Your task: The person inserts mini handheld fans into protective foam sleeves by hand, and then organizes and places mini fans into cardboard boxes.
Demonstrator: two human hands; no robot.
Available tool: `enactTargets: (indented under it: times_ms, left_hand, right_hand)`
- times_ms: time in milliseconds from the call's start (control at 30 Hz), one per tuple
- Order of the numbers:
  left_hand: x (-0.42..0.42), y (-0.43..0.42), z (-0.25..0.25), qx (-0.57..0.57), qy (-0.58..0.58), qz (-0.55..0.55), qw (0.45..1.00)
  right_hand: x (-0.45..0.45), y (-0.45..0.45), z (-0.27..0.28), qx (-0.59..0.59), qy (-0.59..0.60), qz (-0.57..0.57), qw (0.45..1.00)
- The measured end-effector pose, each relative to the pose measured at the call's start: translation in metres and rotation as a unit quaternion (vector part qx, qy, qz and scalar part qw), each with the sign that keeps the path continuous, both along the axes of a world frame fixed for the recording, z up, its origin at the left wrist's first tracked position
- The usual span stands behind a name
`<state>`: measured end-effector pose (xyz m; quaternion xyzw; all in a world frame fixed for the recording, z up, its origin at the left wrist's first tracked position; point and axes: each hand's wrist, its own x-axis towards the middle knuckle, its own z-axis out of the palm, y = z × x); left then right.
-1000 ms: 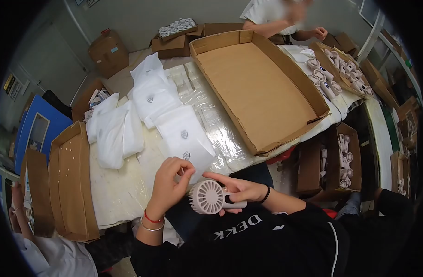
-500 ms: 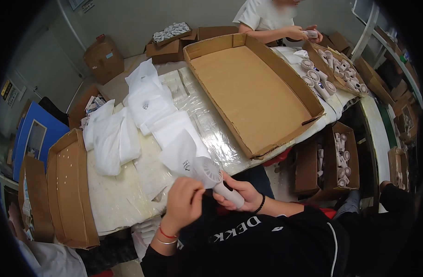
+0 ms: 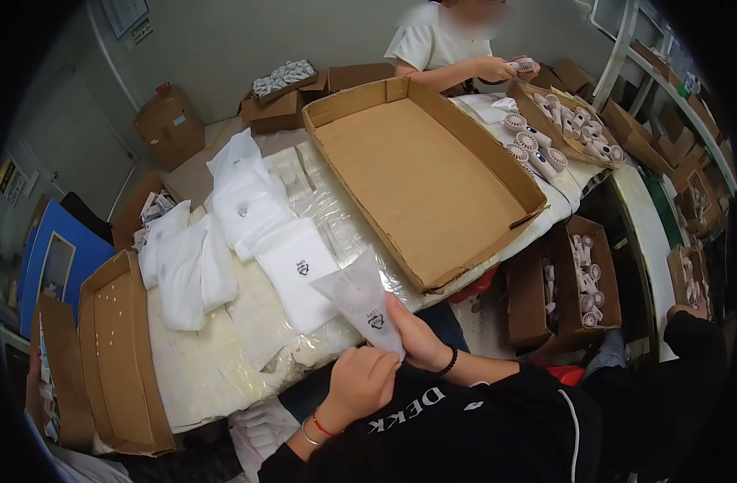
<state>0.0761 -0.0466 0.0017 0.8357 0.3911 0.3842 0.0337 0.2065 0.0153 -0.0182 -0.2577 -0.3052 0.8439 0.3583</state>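
Note:
A white handheld fan (image 3: 354,291) shows through a frosted plastic bag (image 3: 377,324) printed with a black logo. My right hand (image 3: 417,332), with a black bead bracelet, is closed around the bagged fan from the right. Closed at the bag's lower end is my left hand (image 3: 363,380), with a red string and a metal bangle at the wrist. A flat stack of the same printed bags (image 3: 297,274) lies on the table just beyond my hands. More white bags (image 3: 193,278) are heaped to its left.
A large shallow cardboard tray (image 3: 433,278) lies on the plastic-covered table. Loose fans (image 3: 537,149) and a box of fans (image 3: 573,121) are near a co-worker (image 3: 433,48), who holds a fan. Cartons of fans (image 3: 590,274) stand lower right. A narrow cardboard tray (image 3: 115,354) is at left.
The bag has come down over the fan, which was mostly bare before. My left hand has moved right and down to the bag's lower end. The view has shifted slightly.

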Motion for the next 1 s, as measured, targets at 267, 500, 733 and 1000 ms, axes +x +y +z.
enactTargets:
  times_ms: [267, 500, 733, 1000]
  left_hand:
    - [-0.018, -0.009, 0.000, -0.092, -0.063, 0.124, 0.986]
    - [-0.119, -0.008, 0.023, 0.073, -0.069, 0.280, 0.955]
    - [-0.294, -0.038, 0.061, 0.183, -0.155, 0.547, 0.802]
    - [-0.135, 0.000, -0.008, -0.046, -0.181, 0.352, 0.917]
  right_hand:
    - [0.003, -0.013, 0.006, 0.208, -0.095, 0.165, 0.960]
    - [0.003, -0.009, 0.005, 0.336, 0.006, 0.285, 0.898]
    - [0.036, -0.002, 0.006, 0.412, -0.109, 0.321, 0.846]
    - [0.049, 0.012, 0.013, 0.433, -0.092, 0.307, 0.842]
